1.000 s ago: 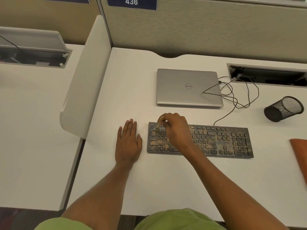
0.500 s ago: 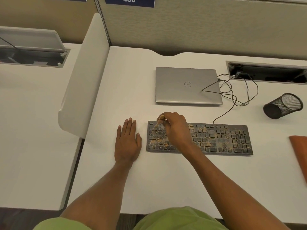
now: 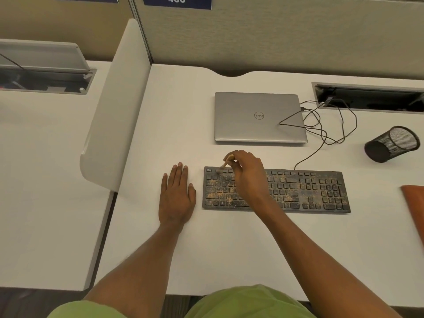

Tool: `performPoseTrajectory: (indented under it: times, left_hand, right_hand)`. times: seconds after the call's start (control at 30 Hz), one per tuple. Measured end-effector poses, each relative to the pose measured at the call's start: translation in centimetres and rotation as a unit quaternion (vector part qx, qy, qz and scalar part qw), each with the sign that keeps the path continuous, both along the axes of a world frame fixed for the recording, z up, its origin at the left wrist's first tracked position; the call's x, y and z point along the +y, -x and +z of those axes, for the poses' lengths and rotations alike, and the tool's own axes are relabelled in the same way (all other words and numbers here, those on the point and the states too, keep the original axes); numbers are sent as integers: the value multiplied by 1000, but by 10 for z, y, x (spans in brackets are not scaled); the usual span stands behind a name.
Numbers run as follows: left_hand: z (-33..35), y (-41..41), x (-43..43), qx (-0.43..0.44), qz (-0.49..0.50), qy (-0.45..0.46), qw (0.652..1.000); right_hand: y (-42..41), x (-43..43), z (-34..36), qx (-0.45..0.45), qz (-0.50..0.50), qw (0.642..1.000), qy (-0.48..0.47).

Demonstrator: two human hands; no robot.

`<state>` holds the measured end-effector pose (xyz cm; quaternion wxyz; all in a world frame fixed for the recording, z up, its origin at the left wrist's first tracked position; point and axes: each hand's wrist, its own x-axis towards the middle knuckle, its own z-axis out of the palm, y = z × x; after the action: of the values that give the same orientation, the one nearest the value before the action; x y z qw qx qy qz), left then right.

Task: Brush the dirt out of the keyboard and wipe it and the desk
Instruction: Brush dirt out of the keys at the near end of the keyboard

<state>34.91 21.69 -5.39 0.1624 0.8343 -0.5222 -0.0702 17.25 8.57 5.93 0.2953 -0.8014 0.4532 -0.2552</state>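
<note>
Closed silver laptop [image 3: 259,118], tangled black cable [image 3: 356,123] at its right edge, black mesh cup [image 3: 392,144] on its side, white divider panel [image 3: 114,106].

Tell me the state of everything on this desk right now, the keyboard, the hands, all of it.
keyboard, flat on the desk, keys speckled with brown dirt.
brush, pinched in the right hand, bristles on the top-left keys.
left hand, flat on the desk, just left of the keyboard.
laptop, lid closed.
mesh cup, nothing visible inside.
orange cloth, lying untouched at the right edge.
</note>
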Motion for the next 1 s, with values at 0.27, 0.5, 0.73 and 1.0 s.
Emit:
performPoseTrajectory:
  times: [0.27, 0.5, 0.73, 1.0]
  left_hand:
    - [0, 1, 0, 3, 1, 6, 1000]
    - [0, 1, 0, 4, 1, 9, 1000]
    - [-1, 1, 0, 3, 2, 10, 1000]
    - [0, 1, 0, 8, 2, 10, 1000]
  right_hand:
    - [2, 0, -5, 43, 41, 998, 8]
    - [4, 1, -1, -5, -8, 1000, 20]
    - [-2, 4, -2, -1, 37, 999, -2]
    - [-4, 1, 0, 41, 30, 999, 0]
